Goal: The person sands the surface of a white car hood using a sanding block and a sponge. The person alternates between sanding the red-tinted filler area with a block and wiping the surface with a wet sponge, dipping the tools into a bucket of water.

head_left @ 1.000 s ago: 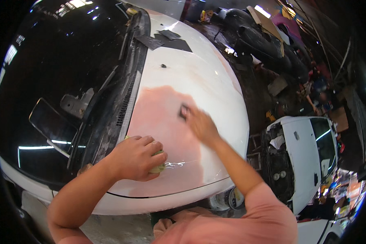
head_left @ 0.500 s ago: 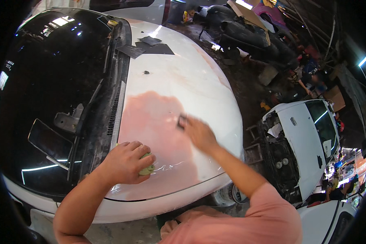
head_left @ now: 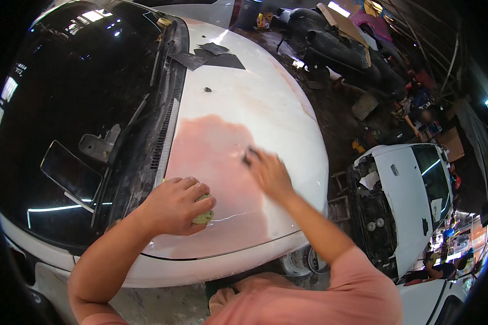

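Left hand [head_left: 173,207] closed on green cloth [head_left: 203,215], near hood [head_left: 255,97] rear edge. Right hand [head_left: 268,173], blurred, presses dark pad [head_left: 248,158] on pink patch [head_left: 211,162]; grip unclear.

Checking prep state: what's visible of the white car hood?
The white car hood is a curved panel, shut, lying below the dark windshield and cowl. A large pinkish, matte patch covers its near middle; the rest looks glossy white. Dark sheets lie at its far end, with a small dark bit nearby. The left hand presses a yellow-green pad on it; the blurred right hand holds a small dark piece against the patch.
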A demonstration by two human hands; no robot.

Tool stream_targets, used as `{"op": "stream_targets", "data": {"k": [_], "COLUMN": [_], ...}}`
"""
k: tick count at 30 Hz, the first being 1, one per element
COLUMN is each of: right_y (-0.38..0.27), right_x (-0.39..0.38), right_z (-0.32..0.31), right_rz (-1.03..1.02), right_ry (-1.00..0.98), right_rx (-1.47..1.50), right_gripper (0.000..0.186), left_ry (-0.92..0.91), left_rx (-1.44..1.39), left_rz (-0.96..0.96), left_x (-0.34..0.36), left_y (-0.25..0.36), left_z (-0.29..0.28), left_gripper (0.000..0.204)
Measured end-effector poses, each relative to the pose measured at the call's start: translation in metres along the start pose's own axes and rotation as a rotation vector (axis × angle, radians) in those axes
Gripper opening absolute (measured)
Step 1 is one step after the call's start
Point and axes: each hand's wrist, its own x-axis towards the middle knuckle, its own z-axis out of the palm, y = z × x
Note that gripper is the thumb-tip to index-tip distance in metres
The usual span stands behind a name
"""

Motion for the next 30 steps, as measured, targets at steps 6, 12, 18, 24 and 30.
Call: {"op": "stream_targets", "data": {"k": [6, 12, 18, 24, 30], "right_y": [0.064, -0.074, 0.059, -0.038, -0.072], "right_x": [0.117, -0.041, 0.080, 0.093, -0.037], "right_z": [0.074, -0.028, 0.058, 0.012, -0.015], "right_rz": [0.241, -0.036, -0.138, 0.429, -0.076], "right_ry": [0.051, -0.093, 0.116, -0.156, 0.020], "right_rx": [-0.028, 0.211, -0.052, 0.609, 0.328], "right_gripper": [0.036, 0.046, 0.037, 0.042, 0.041], "left_ry": [-0.004, 0.065, 0.073, -0.023, 0.018], "left_rx": [-0.035, 0.041, -0.013, 0.003, 0.057], "left_rz": [0.017, -0.036, 0.041, -0.065, -0.066], "left_x": [0.005, -0.002, 0.022, 0.004, 0.003], "left_y": [-0.004, -0.006, -0.006, -0.003, 0.000], "left_z": [0.009, -0.001, 0.004, -0.002, 0.004], "left_gripper": [0.047, 0.049, 0.050, 0.045, 0.050]}}
